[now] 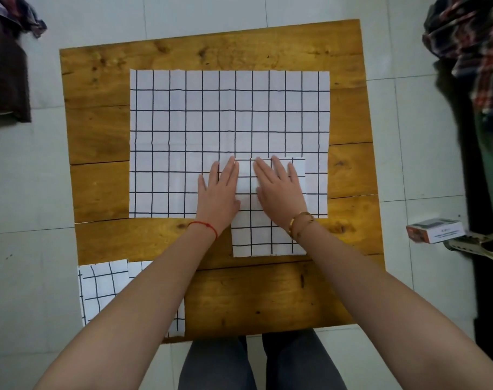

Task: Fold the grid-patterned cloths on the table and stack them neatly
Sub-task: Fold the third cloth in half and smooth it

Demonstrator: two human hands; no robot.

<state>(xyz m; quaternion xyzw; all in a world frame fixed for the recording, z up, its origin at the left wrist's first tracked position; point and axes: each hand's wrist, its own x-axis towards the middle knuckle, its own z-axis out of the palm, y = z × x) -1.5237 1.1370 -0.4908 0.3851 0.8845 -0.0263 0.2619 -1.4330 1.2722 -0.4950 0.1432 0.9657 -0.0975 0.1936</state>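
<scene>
A large white cloth with a black grid [183, 122] lies spread flat on the wooden table [99, 130]. A smaller folded grid cloth [268, 237] rests over its near right part and reaches toward me. My left hand [218, 192] and my right hand [280, 190] lie flat on the folded cloth, palms down, fingers together and pointing away, holding nothing. The left hand's outer side also covers the large cloth. Another folded grid cloth [104, 288] sits at the table's near left corner, partly hidden by my left forearm.
Tiled floor surrounds the table. A small box [434, 230] lies on the floor to the right. Dark plaid clothes [470, 46] hang at the far right, and dark fabric [6, 77] lies at the far left. My legs show below the table's near edge.
</scene>
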